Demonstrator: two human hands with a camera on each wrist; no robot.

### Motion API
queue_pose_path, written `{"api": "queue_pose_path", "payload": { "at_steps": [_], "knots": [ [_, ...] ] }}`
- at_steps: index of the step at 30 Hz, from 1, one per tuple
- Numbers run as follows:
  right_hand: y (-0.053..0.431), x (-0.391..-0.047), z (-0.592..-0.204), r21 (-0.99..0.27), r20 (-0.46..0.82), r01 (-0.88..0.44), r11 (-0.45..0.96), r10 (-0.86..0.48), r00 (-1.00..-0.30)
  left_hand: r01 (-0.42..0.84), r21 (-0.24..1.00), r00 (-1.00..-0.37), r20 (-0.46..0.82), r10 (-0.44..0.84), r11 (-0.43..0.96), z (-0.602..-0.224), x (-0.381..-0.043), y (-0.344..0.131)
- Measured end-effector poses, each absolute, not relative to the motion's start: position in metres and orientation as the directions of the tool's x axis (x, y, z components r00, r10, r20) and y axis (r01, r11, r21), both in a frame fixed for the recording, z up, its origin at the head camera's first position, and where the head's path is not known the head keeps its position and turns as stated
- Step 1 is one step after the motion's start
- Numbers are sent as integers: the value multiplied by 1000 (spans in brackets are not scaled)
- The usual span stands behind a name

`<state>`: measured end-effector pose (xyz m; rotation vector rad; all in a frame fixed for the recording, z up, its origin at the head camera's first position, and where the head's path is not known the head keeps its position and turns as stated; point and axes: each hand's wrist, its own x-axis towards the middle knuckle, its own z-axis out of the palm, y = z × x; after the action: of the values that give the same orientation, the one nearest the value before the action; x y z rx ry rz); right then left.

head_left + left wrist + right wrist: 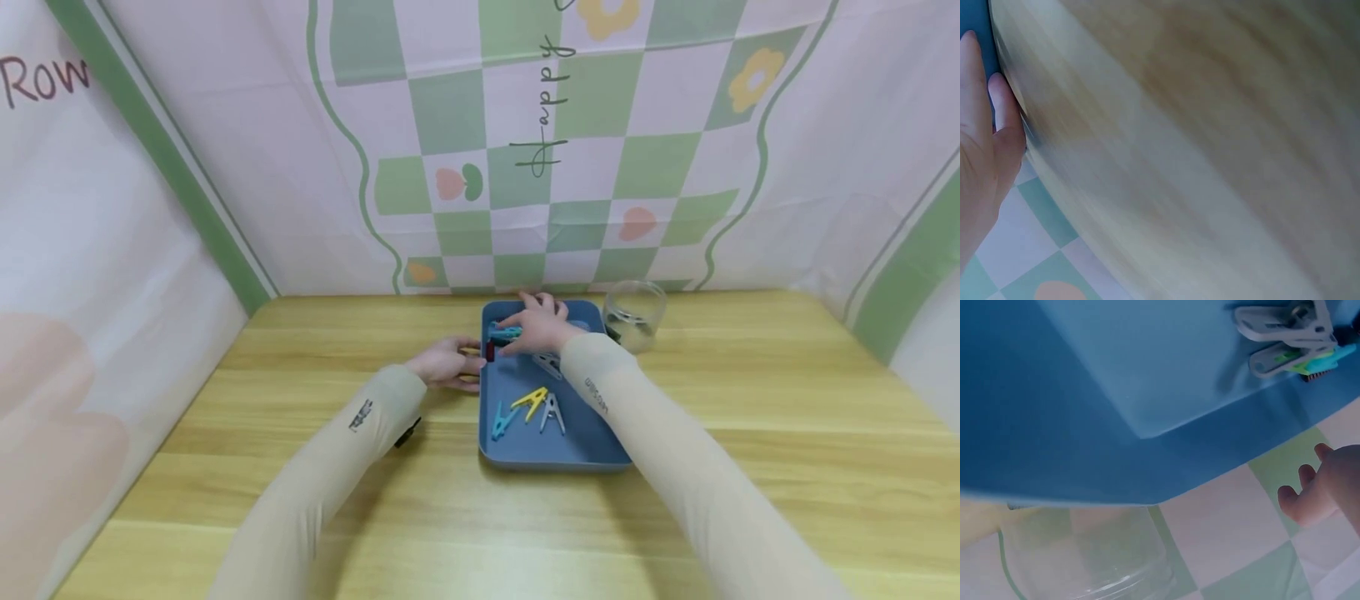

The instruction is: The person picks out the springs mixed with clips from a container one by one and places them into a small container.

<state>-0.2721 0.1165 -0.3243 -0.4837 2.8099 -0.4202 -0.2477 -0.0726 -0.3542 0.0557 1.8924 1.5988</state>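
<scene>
A blue tray (585, 446) holds several clothespins. My left hand (450, 364) rests against its left wall with straight fingers, seen also at the edge of the left wrist view. Over the tray's far part is my right hand (538, 325), thumb and index finger spread apart beside a teal clothespin (504, 332) and a dark red piece (491, 351). A grey clothespin (1279, 322) lies under that hand. Nearer the front lie a yellow clothespin (531, 402), a teal-blue one (502, 421) and another grey one (552, 412). The right palm is hidden.
A clear round jar (634, 317) with dark things inside stands close to the tray's far right corner. On the wood table (315, 392), a small black object (407, 433) shows beside the left sleeve. A checked cloth (517, 200) hangs behind the table.
</scene>
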Motion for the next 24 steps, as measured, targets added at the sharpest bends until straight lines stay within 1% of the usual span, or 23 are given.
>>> {"api": "queue_pose_path", "payload": {
  "at_steps": [5,13,24],
  "knots": [
    [115,-272,-328,-295,-211,-288,911,-356,-910,-373,896,-784,-443,434,242,-357,-249,-73],
    [110,-273,-334,-244,-224,-328,912,-382,-896,-380,894,-781,-447,436,236,-355,-248,-73],
    [105,-273,-338,-222,-176,-347,911,-387,-905,-386,895,-780,-447,437,225,-354,-247,-72]
  ]
}}
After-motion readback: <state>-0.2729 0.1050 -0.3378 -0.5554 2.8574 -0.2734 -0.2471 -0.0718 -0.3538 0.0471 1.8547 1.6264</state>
